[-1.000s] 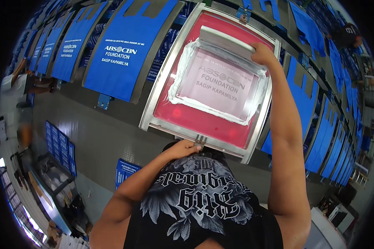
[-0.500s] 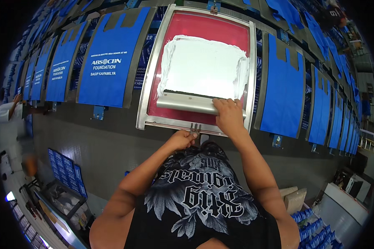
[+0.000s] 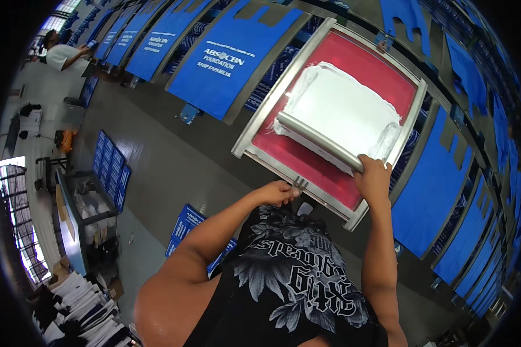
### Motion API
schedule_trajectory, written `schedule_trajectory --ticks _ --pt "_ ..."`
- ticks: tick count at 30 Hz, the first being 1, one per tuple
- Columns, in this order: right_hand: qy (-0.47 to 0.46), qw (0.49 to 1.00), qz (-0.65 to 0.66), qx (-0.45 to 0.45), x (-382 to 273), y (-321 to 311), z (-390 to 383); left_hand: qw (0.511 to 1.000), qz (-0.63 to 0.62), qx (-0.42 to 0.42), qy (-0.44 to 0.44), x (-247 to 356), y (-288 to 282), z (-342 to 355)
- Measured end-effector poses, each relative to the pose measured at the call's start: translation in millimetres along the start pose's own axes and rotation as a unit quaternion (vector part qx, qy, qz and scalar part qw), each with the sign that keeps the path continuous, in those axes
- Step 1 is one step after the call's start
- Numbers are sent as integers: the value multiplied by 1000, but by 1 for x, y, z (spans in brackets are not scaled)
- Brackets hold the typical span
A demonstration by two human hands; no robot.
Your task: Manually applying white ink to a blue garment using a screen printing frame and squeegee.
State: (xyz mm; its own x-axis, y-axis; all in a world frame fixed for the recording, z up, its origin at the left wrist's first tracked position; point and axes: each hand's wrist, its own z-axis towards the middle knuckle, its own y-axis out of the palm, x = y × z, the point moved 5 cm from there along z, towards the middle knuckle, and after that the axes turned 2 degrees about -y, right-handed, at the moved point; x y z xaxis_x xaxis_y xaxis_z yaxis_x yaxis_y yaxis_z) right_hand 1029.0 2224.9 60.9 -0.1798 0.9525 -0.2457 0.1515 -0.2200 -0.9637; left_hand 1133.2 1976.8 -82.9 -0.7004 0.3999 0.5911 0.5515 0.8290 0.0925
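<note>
Right hand (image 3: 374,184), fingers (image 3: 367,164) closed, grasped the metal bar (image 3: 320,142) endwise; left hand (image 3: 276,193) pinched the pronged bracket (image 3: 300,183), presumably steadying the frame (image 3: 286,88).

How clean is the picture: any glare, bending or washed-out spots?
Head view: the window at far left is washed out; the row of blue bags at right curves along the dark rim; the metal squeegee carries a soft sheen; the right hand looks fairly sharp.

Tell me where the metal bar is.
In the head view, the metal bar lies right of centre across the white paste, with the right hand on its right end.
</note>
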Motion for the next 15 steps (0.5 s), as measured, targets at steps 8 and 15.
schedule_trajectory --ticks 8,15 --pt "56 998 -7 -26 0 24 -25 642 467 373 480 188 -58 -102" --pt "86 994 70 -11 25 4 -2 669 613 173 383 235 -83 -9"
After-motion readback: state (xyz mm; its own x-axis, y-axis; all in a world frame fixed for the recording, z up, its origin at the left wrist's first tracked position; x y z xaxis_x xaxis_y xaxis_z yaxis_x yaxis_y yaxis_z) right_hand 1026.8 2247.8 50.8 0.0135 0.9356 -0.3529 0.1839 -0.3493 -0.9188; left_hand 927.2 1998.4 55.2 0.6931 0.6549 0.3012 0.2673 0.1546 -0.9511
